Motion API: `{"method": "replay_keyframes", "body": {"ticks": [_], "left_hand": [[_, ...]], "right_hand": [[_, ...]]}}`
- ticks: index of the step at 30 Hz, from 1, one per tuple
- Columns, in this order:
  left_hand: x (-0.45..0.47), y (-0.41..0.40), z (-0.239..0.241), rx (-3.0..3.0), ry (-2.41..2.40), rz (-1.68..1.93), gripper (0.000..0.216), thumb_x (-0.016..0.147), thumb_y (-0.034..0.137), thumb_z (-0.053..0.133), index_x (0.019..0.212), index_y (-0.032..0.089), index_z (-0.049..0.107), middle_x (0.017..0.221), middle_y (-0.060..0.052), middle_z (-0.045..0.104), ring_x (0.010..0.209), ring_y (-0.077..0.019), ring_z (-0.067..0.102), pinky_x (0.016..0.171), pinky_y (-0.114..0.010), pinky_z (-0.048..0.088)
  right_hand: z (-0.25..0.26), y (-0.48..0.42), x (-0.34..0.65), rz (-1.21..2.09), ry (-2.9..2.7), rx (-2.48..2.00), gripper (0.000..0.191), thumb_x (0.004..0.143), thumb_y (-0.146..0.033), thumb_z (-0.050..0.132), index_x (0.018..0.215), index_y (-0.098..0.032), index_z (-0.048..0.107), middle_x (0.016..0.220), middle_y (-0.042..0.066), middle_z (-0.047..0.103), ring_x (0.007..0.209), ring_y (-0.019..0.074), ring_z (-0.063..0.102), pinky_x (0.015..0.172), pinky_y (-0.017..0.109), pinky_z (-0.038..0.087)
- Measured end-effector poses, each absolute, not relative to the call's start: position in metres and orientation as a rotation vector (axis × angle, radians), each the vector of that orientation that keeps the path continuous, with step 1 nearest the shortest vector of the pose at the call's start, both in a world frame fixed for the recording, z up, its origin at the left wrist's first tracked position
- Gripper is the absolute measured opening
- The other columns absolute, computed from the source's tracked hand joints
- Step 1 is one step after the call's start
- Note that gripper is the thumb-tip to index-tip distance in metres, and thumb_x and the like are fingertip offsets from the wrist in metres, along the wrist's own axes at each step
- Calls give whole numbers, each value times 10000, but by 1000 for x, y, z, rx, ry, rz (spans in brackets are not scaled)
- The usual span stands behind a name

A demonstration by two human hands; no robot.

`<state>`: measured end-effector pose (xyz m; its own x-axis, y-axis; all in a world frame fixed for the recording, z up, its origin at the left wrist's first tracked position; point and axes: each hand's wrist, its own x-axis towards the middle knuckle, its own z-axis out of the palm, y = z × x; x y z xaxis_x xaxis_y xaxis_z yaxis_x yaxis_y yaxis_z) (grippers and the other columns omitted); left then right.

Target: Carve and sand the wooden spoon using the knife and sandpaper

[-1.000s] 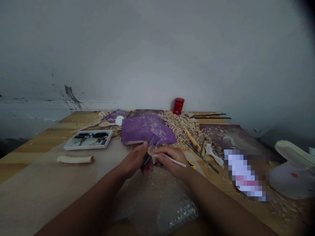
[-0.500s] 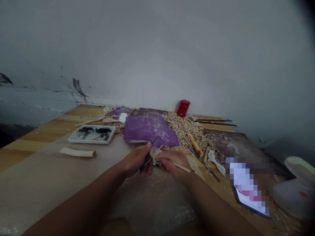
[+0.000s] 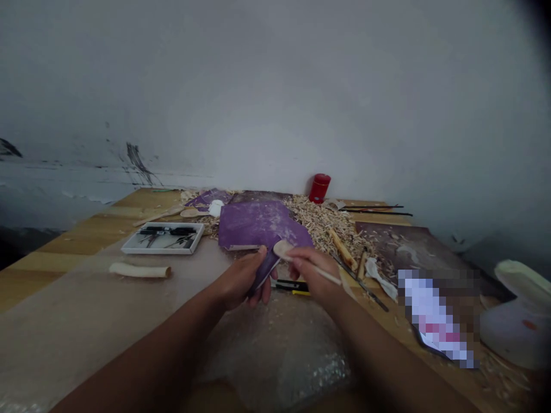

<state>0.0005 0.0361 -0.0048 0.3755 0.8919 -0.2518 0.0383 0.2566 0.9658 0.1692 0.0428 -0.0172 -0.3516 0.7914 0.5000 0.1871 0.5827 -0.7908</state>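
My right hand (image 3: 317,274) is closed around a pale wooden spoon (image 3: 283,248); its bowl points left and its handle runs back past my fingers. A small folded piece of purple sandpaper (image 3: 265,271) is in my left hand (image 3: 244,280), held under the thumb and over the fingers. The spoon's bowl is close against the upper end of this piece; whether they touch I cannot tell. Just beyond my hands lies a larger dusty sheet of purple sandpaper (image 3: 258,222). A black and yellow utility knife (image 3: 293,285) lies between my hands, partly hidden by the right.
A white tray of tools (image 3: 163,245) and a peeled wooden stick (image 3: 140,270) are at the left. Wood shavings (image 3: 327,223) surround a red canister (image 3: 319,188) at the back. A phone (image 3: 437,341), its screen blurred, and a whitish container (image 3: 514,327) stand at the right.
The spoon and my right hand have shifted slightly right and up, away from my left fingers. More of the spoon's bowl, the folded sandpaper and the utility knife now shows.
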Motion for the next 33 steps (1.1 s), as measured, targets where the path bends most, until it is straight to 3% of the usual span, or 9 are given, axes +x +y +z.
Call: {"method": "replay_keyframes", "body": {"ticks": [4, 9, 14, 20, 24, 29, 33], "left_hand": [[1, 39, -8, 1105, 1051, 789, 545, 730, 621, 294, 662, 135, 532, 392, 13, 518, 240, -73, 390, 251, -173, 242], [3, 40, -7, 1103, 987, 746, 568, 752, 608, 244, 699, 124, 537, 356, -4, 523, 202, -71, 349, 237, -171, 199], [4, 41, -5, 1021, 1063, 791, 552, 722, 624, 307, 618, 124, 517, 352, 1, 514, 213, -85, 379, 234, -182, 219], [8, 42, -2, 1052, 1026, 721, 583, 756, 605, 224, 639, 123, 530, 328, -15, 515, 184, -72, 320, 239, -183, 176], [7, 42, -3, 1039, 1091, 743, 568, 758, 590, 255, 546, 125, 504, 307, -10, 490, 192, -74, 345, 243, -183, 191], [5, 42, -4, 1114, 1058, 727, 534, 768, 564, 281, 628, 117, 537, 338, -17, 525, 192, -69, 342, 245, -175, 185], [4, 43, -6, 1085, 1123, 764, 534, 745, 582, 320, 601, 115, 535, 329, -4, 504, 213, -87, 386, 239, -183, 214]], "right_hand": [[-15, 40, 163, 703, -2314, -466, 203, 826, -247, 414, 876, -234, 610, 843, -17, 641, 798, 108, 572, 755, 238, 411], [-14, 47, 169, 563, -1992, -738, 192, 823, -264, 428, 896, -203, 595, 706, -10, 628, 605, 95, 567, 622, 217, 429], [-9, 41, 165, 629, -2346, -458, 215, 844, -236, 388, 900, -225, 595, 832, -13, 642, 782, 102, 568, 731, 226, 408], [-8, 49, 176, 344, -2056, -749, 186, 827, -264, 422, 888, -204, 587, 776, 12, 631, 711, 113, 566, 665, 226, 409], [-11, 44, 173, 342, -2404, -543, 205, 841, -258, 384, 883, -234, 583, 774, -6, 619, 729, 111, 550, 683, 223, 390], [-13, 47, 172, 190, -2236, -702, 210, 844, -253, 373, 868, -208, 577, 754, 12, 611, 719, 125, 544, 671, 231, 380], [-17, 42, 167, 213, -2443, -476, 226, 837, -261, 360, 931, -226, 563, 739, 11, 588, 687, 125, 525, 643, 237, 381]]}}
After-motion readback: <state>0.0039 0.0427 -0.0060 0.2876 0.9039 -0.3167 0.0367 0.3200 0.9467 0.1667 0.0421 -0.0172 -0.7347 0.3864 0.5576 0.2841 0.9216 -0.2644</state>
